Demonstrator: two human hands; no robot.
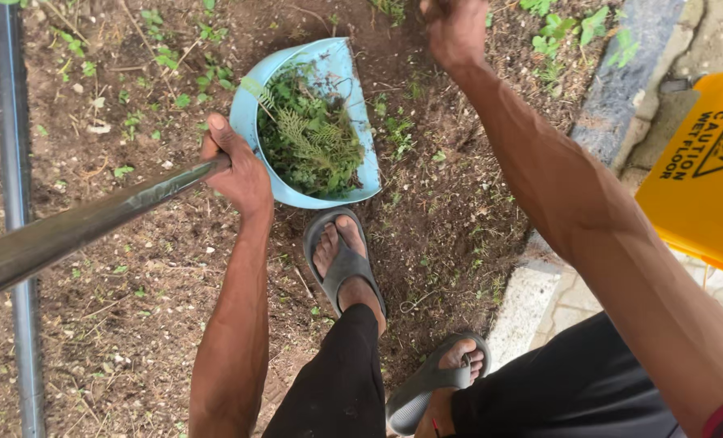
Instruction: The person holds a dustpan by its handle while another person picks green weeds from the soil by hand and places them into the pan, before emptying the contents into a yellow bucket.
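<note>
Along the left edge of the frame a dark pipe (14, 162) runs over the bare soil (110, 324). A long metal handle (77, 223) slants in from the left border up to the left hand (240, 174), whose fingers (215, 138) are clenched round it just beside the rim of a pale blue dustpan (353, 122). The dustpan sits in the upper middle of the frame, heaped with pulled green weeds (313, 142). Directly below it a foot in a grey sandal (343, 259) stands on the soil, and a second sandal (438, 381) is at lower centre. The right hand (456, 31) is at the top edge, closed into a fist, though I cannot tell what it grasps, if anything. A stone kerb (613, 105) and a yellow floor sign (702, 170) lie to the right. Risks, as I judge them: the full dustpan could tip and spill weeds if the handle jerks; the open-toed foot is close to its edge; loose soil may let a sandal slip toward the kerb.
</note>
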